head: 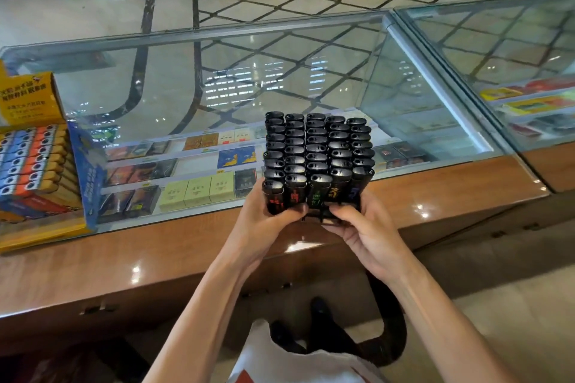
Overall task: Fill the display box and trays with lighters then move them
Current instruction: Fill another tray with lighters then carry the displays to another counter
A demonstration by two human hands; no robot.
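A black tray packed with black lighters is held by both hands over the near edge of the desk, a little right of its middle, where the wooden rim meets the glass top. The left hand is wrapped round the near left corner of the tray, its fingers curled against the front row of lighters. The right hand grips the near right part of the tray's base, with its fingers bent over the frame. Both grips sit at the end nearest the person, so the long axis of the tray runs away from the fingers toward the far edge of the desk, and most of the load hangs beyond them. Whether the far end rests on the glass or is lifted clear cannot be told. The lighters stand upright in five columns, and every slot that can be seen is filled, so this tray is judged ready to be moved. A yellow display box, stocked with coloured lighters, stands at the left end of the desk, well apart from the tray, and is nearer the left hand. If the tray is meant to go beside it, a leftward carry would be needed, kept level so that the far rows are not tipped out. Cigarette packs are shelved under the glass.
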